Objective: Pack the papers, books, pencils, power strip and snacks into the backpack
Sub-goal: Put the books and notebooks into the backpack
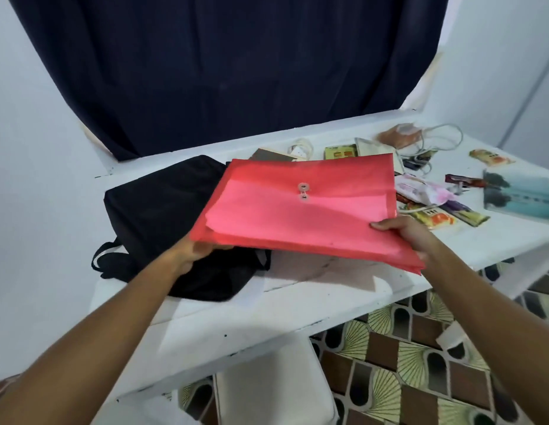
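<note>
Held two-handed: right hand (402, 233) pinching the red envelope (300, 210) at its 4 o'clock corner, thumb on top, fingers beneath. Left hand (193, 253) supporting the 8 o'clock corner from under the edge (fingers hidden by the plastic, so closed round it or merely cradling cannot be told).

Envelope lifted off the white table (297, 302), tilted, its left part hanging over the black backpack (162, 204), which lies flat at 9 o'clock. String-and-button clasp facing up, papers visible through the plastic. Backpack mouth not clearly visible from here; straps trailing at 8 o'clock.

Waiting at 2 to 3 o'clock: snack packets (435, 219), a white cable (441, 133), a booklet (518, 194).

Probably the first item going in. To do it well:
- Free one hand to find and spread the opening before feeding anything.
- Lead with a short edge, clasp side toward the back panel, flat against it.
- Keep the grip at the corners light, since thin plastic buckles and creases the sheets inside.
- Slide right to the bottom, leaving room in front for books and loose packets.
</note>
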